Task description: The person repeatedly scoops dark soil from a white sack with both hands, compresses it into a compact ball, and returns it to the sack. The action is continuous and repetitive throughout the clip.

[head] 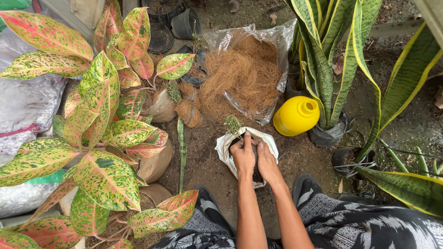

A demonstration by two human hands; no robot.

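Observation:
A small white plastic bag (pixel 224 146) filled with dark soil stands on the ground in front of me. My left hand (pixel 243 155) presses down into its opening, one finger stretched toward a small green sprig (pixel 232 123) at the far rim. My right hand (pixel 266 159) lies beside the left one, fingers also down in the soil. Both hands cover most of the bag's mouth, and whether they grip anything is hidden.
An open clear bag of brown coconut fibre (pixel 244 74) lies behind. A yellow bottle (pixel 295 115) lies to the right, next to potted snake plants (pixel 327 69). Pink-green leafy plants (pixel 97 138) fill the left. Black pots (pixel 184 23) sit at the back.

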